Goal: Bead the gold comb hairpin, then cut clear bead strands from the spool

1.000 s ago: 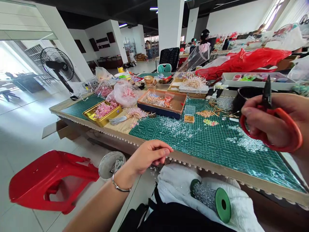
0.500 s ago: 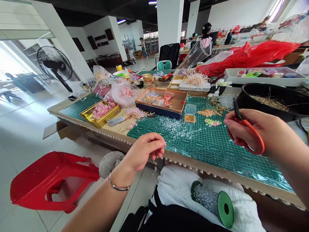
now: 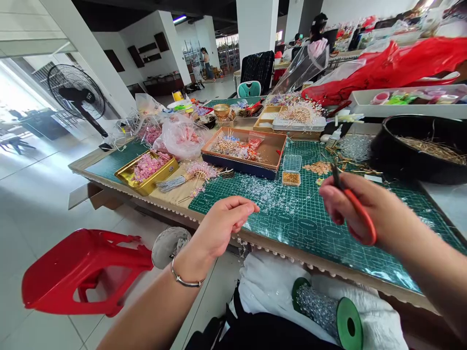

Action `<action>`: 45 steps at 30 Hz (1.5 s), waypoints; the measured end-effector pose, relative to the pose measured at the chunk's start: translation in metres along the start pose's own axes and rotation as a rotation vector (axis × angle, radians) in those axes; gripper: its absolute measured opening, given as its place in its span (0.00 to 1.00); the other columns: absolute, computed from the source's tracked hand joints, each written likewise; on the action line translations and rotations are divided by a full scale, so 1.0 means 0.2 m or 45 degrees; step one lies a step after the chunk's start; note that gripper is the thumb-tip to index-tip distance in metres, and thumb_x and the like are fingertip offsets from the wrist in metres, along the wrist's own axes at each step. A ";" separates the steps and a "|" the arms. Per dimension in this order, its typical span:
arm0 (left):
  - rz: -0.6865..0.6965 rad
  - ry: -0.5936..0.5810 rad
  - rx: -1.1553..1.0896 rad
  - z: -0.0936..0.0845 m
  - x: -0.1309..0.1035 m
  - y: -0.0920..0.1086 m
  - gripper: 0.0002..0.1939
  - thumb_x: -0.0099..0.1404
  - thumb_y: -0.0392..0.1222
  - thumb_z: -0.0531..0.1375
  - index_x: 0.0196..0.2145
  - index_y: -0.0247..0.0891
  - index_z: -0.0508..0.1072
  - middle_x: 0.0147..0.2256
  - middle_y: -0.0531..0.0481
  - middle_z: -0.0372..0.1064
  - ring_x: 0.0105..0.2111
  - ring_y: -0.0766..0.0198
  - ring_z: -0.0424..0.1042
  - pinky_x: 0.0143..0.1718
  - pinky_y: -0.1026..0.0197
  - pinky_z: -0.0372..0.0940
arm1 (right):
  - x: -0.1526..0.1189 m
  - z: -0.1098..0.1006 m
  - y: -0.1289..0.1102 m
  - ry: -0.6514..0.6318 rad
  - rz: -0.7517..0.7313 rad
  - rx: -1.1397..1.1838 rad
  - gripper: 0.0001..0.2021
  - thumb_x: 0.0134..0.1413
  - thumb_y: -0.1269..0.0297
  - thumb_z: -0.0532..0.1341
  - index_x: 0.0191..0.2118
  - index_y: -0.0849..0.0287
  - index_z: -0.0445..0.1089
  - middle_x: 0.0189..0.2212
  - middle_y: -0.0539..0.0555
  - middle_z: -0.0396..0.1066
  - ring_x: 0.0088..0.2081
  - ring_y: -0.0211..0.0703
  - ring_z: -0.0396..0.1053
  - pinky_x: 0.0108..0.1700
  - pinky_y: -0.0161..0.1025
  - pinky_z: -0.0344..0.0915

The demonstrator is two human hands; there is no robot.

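Observation:
My left hand [image 3: 226, 223] is closed in a pinch at the table's front edge. A thin strand of clear beads [image 3: 242, 249] hangs below its fingers. My right hand [image 3: 368, 199] grips a pair of scissors [image 3: 359, 214] by the orange-red handles, their dark blades pointing up and away, above the green cutting mat [image 3: 310, 223]. Loose clear beads [image 3: 270, 192] lie scattered on the mat beyond my left hand. On the white cloth over my lap rests a green-ended spool [image 3: 324, 308] wound with clear beads.
Behind the beads stand an orange-rimmed box [image 3: 241, 167] of parts and a small case of gold beads [image 3: 291, 178]. A gold tin [image 3: 146, 175] holds pink flowers. At right is a black bowl [image 3: 419, 155]. A red stool [image 3: 87, 272] stands on the left floor.
My right hand has come left with the scissors, nearer my left hand. The left hand has shifted slightly right, with the bead strand still hanging from it. The view has moved a little.

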State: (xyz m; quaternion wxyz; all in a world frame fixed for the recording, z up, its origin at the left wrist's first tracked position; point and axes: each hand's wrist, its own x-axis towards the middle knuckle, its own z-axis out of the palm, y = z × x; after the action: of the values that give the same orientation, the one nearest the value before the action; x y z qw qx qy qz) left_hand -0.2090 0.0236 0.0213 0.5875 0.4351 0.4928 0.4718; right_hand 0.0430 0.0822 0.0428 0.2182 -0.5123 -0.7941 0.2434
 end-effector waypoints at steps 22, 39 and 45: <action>0.182 0.032 0.447 0.02 0.20 0.00 0.06 0.62 0.40 0.59 0.35 0.38 0.75 0.33 0.53 0.71 0.35 0.67 0.66 0.37 0.65 0.60 | 0.13 0.28 -0.18 -0.370 -0.147 -0.506 0.18 0.60 0.45 0.45 0.33 0.54 0.58 0.23 0.50 0.69 0.24 0.45 0.67 0.24 0.36 0.46; 0.127 0.061 0.430 -0.04 0.33 -0.01 0.08 0.61 0.42 0.59 0.33 0.36 0.75 0.26 0.54 0.65 0.23 0.71 0.56 0.25 0.66 0.51 | 0.28 0.33 -0.14 -0.223 -0.220 -0.634 0.21 0.61 0.44 0.44 0.32 0.56 0.60 0.21 0.52 0.69 0.23 0.45 0.68 0.22 0.36 0.43; 0.002 -0.055 0.220 -0.04 0.30 -0.01 0.08 0.60 0.42 0.60 0.30 0.34 0.74 0.19 0.58 0.52 0.20 0.73 0.50 0.20 0.66 0.42 | 0.32 0.33 -0.11 -0.106 -0.240 -0.186 0.14 0.57 0.51 0.53 0.41 0.54 0.66 0.21 0.47 0.67 0.21 0.35 0.60 0.24 0.33 0.51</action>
State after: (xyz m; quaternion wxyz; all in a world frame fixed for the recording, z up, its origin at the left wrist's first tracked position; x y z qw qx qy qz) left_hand -0.2123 0.0834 0.0082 0.5580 0.4947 0.5186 0.4183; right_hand -0.0350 0.1222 0.0107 0.1690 -0.4394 -0.8627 0.1845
